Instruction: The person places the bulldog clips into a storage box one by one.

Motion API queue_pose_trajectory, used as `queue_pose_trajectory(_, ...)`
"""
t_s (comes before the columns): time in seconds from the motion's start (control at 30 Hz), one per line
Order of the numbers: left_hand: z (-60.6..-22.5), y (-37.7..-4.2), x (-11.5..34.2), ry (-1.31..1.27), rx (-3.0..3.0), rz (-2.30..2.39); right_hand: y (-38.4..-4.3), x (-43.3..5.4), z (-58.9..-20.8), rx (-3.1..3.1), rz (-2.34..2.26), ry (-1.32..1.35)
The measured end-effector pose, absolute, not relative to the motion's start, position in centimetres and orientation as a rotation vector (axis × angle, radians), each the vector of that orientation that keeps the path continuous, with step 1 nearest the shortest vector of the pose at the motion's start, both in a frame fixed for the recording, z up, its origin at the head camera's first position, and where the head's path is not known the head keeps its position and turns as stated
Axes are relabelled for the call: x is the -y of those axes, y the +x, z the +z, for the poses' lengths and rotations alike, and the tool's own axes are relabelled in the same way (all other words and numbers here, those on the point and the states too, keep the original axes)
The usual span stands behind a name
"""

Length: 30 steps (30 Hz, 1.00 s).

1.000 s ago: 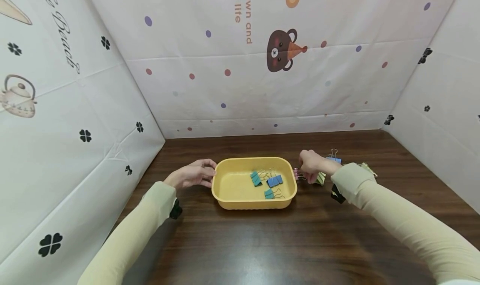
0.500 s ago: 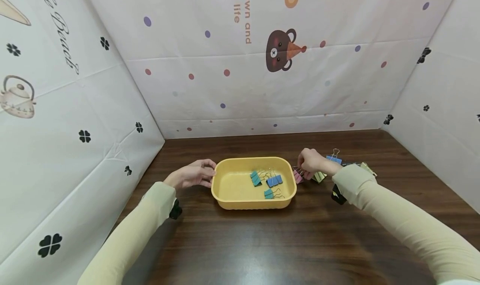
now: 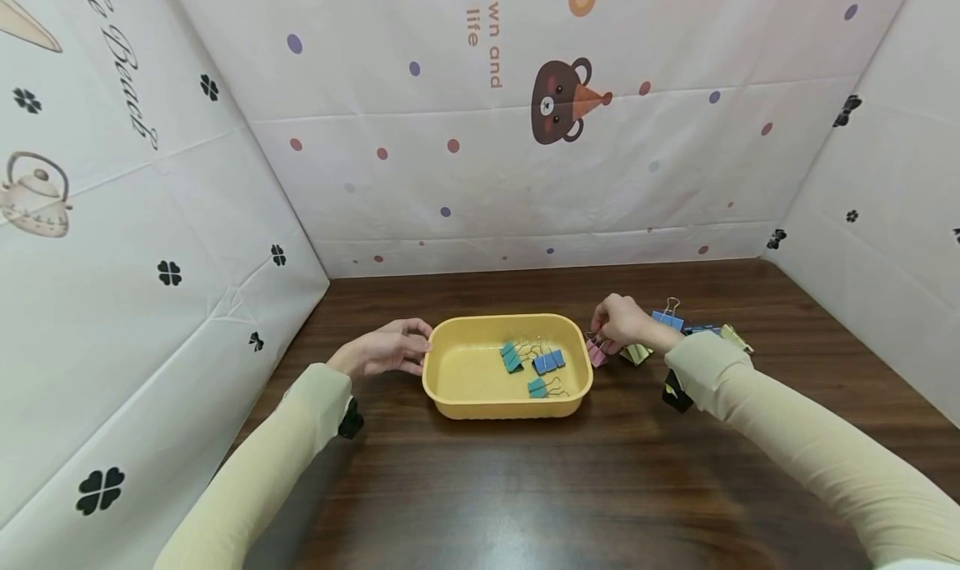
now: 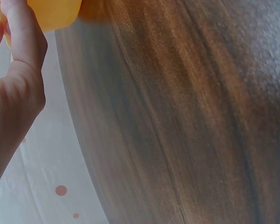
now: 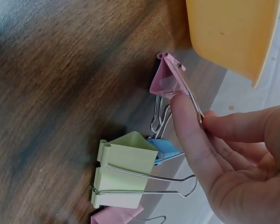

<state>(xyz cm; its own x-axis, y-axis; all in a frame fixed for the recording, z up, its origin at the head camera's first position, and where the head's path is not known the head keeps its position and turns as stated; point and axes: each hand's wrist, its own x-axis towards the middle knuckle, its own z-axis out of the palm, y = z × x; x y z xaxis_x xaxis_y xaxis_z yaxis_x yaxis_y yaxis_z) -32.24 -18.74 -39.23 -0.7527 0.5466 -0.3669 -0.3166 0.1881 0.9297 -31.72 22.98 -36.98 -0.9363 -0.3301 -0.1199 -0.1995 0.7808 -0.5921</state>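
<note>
At the left end of the yellow plastic tray [image 3: 468, 409], my left hand [image 3: 386, 349] holds the rim with curved fingers; in the left wrist view, a finger [image 4: 25, 32] overlaps the yellow edge. Two teal binder clips [image 3: 512, 357] and a blue binder clip [image 3: 550, 362] lie inside, toward the right. Just beyond the tray's right end, my right hand [image 3: 621, 324] pinches a wire handle of a pink binder clip [image 5: 168, 79] between thumb and index finger. That clip's body stands close over the dark wooden table [image 3: 480, 487].
Beside the right hand lie a pale green binder clip [image 5: 126, 172], a blue one [image 5: 164, 150] and another pink one [image 5: 116, 214]. Farther right are a blue clip [image 3: 667, 320] and a yellowish clip [image 3: 736, 337]. Printed white cloth walls [image 3: 487, 178] enclose the table.
My right hand has shifted slightly left and up, and the pink binder clip under its fingers has turned and shows more. The left hand and tray stay in place.
</note>
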Motion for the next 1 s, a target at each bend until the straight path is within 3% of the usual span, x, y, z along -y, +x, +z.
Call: queue_pose_trajectory(1.0,-39.2,-32.4,18.8,0.205,-1.81,1.63,-32.6,-22.4,-31.4,-2.776,-1.055,-0.399)
